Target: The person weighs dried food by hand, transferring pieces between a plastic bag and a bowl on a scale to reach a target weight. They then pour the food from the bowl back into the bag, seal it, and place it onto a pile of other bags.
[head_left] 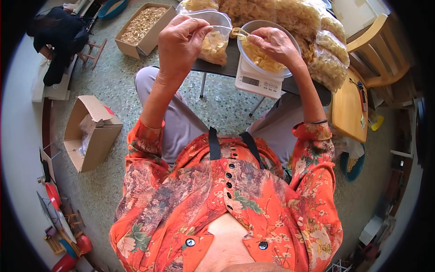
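My left hand pinches the top edge of a clear plastic bag, which hangs with pale yellow dried slices in its lower part. Over a clear round bowl my right hand has its fingers closed on a few dried slices, near the bowl's left rim. More dried slices lie in the bowl. Under it stands a white digital scale; its display is lit, but the digits are too small to read surely.
Filled bags are piled along the table's back and right. A wooden chair and stool stand right. On the floor are a carton of dried pieces and an open carton. Another person sits upper left.
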### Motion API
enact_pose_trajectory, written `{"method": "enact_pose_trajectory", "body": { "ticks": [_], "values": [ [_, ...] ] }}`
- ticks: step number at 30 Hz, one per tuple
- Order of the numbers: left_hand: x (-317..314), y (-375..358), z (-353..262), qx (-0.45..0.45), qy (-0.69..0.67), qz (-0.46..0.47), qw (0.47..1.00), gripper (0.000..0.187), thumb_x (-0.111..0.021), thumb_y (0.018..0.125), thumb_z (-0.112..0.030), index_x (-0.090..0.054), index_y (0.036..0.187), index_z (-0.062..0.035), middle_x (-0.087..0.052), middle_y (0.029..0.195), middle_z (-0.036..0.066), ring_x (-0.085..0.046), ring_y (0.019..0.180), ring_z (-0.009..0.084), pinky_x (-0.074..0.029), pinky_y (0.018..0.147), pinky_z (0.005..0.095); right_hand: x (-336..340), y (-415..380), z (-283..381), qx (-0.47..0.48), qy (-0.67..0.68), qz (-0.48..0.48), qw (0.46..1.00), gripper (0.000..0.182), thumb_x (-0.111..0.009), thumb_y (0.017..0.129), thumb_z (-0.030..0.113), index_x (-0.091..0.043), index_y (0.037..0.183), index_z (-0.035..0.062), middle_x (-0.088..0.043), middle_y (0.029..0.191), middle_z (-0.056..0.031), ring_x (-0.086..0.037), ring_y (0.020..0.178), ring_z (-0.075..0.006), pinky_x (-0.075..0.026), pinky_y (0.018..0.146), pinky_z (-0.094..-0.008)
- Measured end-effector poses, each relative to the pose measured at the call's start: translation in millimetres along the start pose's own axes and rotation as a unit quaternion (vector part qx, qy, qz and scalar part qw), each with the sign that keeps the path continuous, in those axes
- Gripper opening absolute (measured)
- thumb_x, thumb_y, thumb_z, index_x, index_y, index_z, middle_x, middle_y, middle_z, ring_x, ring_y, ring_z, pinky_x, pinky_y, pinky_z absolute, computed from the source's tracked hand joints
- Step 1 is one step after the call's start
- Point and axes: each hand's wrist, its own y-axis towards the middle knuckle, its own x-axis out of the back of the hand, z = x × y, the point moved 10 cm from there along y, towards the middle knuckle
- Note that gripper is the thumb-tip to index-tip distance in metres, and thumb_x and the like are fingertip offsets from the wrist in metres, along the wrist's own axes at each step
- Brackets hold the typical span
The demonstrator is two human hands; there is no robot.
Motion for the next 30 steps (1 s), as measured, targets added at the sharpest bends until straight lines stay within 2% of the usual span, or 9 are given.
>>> {"method": "enact_pose_trajectory", "body": {
  "ticks": [3,6,9,14,16,17,20,24,30],
  "values": [
    [-2,1,5,0.021,-0.002,0.003,1.000,0.011,-0.078,0.088,-0.001,-0.078,0.098,0.0012,-0.068,0.086,0.006,-0.066,0.072,0.0101,-0.054,0.067,0.0235,8,-5,2,-0.016,0.043,-0.054,0.998,0.042,-0.066,0.097,0.042,-0.076,0.111,0.0031,-0.075,0.100,-0.0151,-0.072,0.093,-0.0255,-0.054,0.084,-0.0387],
    [-3,2,1,0.015,0.009,0.004,1.000,0.011,-0.079,0.088,-0.002,-0.078,0.098,0.0009,-0.070,0.088,0.007,-0.067,0.072,0.0105,-0.055,0.068,0.0240,6,-7,10,-0.053,0.032,-0.041,0.997,0.043,-0.071,0.094,0.043,-0.077,0.109,0.0031,-0.076,0.097,-0.0138,-0.073,0.090,-0.0236,-0.055,0.081,-0.0378],
    [-3,2,-5,0.005,0.017,-0.001,1.000,0.010,-0.078,0.088,-0.002,-0.078,0.098,0.0008,-0.071,0.090,0.007,-0.068,0.074,0.0112,-0.055,0.069,0.0246,-2,0,9,-0.018,0.048,-0.055,0.997,0.043,-0.075,0.090,0.043,-0.078,0.105,0.0031,-0.077,0.092,-0.0119,-0.073,0.086,-0.0220,-0.056,0.078,-0.0369],
    [-3,-4,-9,-0.005,0.032,-0.014,0.999,0.010,-0.078,0.087,-0.002,-0.078,0.098,-0.0006,-0.071,0.090,0.008,-0.069,0.077,0.0147,-0.056,0.071,0.0267,3,0,4,0.016,0.053,-0.074,0.996,0.029,-0.075,0.093,0.029,-0.078,0.103,0.0020,-0.072,0.079,-0.0074,-0.068,0.072,-0.0137,-0.055,0.069,-0.0316],
    [-2,-5,-15,-0.042,0.035,-0.025,0.998,0.012,-0.079,0.085,-0.003,-0.078,0.098,-0.0025,-0.070,0.091,0.008,-0.069,0.080,0.0186,-0.055,0.072,0.0293,24,-5,1,0.020,0.084,-0.121,0.989,0.020,-0.073,0.095,0.021,-0.077,0.102,0.0020,-0.070,0.075,-0.0053,-0.065,0.068,-0.0093,-0.053,0.065,-0.0277],
    [-3,-6,-15,-0.043,0.035,-0.027,0.998,0.012,-0.079,0.085,-0.003,-0.078,0.098,-0.0025,-0.070,0.091,0.008,-0.069,0.080,0.0186,-0.055,0.072,0.0293,33,-6,-7,0.007,0.114,-0.134,0.984,0.022,-0.074,0.093,0.023,-0.078,0.100,0.0029,-0.075,0.079,-0.0089,-0.071,0.070,-0.0167,-0.057,0.068,-0.0322],
    [-5,-8,-9,-0.017,0.030,-0.045,0.998,0.012,-0.080,0.081,-0.006,-0.078,0.093,-0.0074,-0.070,0.087,0.008,-0.069,0.079,0.0265,-0.054,0.070,0.0362,54,-14,-30,-0.034,0.204,-0.180,0.962,0.021,-0.073,0.095,0.019,-0.076,0.104,0.0007,-0.075,0.079,-0.0035,-0.068,0.068,-0.0081,-0.055,0.064,-0.0255],
    [-2,-6,-11,-0.011,0.056,-0.057,0.997,0.012,-0.082,0.081,-0.008,-0.078,0.092,-0.0090,-0.068,0.085,0.006,-0.068,0.078,0.0251,-0.054,0.070,0.0362,76,-22,-44,-0.065,0.283,-0.181,0.940,0.024,-0.073,0.098,0.020,-0.074,0.111,0.0006,-0.072,0.078,-0.0012,-0.067,0.067,-0.0068,-0.053,0.060,-0.0216],
    [-4,-6,-7,-0.005,0.017,-0.063,0.998,0.012,-0.081,0.080,-0.005,-0.078,0.091,-0.0072,-0.066,0.085,0.007,-0.066,0.079,0.0251,-0.054,0.072,0.0363,100,-26,-16,-0.009,0.399,-0.262,0.879,0.024,-0.073,0.099,0.017,-0.072,0.113,-0.0026,-0.072,0.084,-0.0035,-0.066,0.068,-0.0059,-0.055,0.061,-0.0199]
  ]
}}
